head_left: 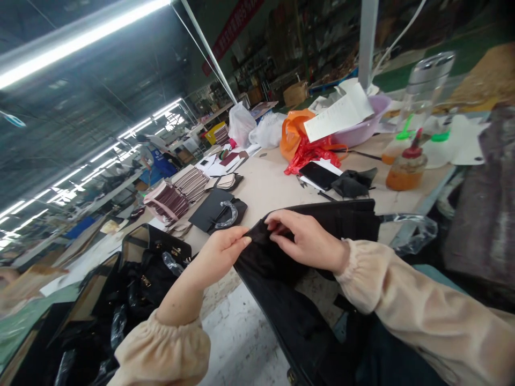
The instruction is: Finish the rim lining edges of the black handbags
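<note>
Work on the bag (292, 316)

Other bags (139, 284) lie left of my left hand (223, 249), which pinches the edge (258, 227); the bag spreads right and below. My right hand (309, 241) curls beside; whether pinching, I cannot tell. Probably I arrange the edge; next move needs steady hold.

On the pale tabletop (267, 179) mid-frame, stacked maroon pieces (166, 201) are set at left, an orange-filled bottle (405, 171) at right

Black bag (281, 268), lilac basin (361, 132)
</note>
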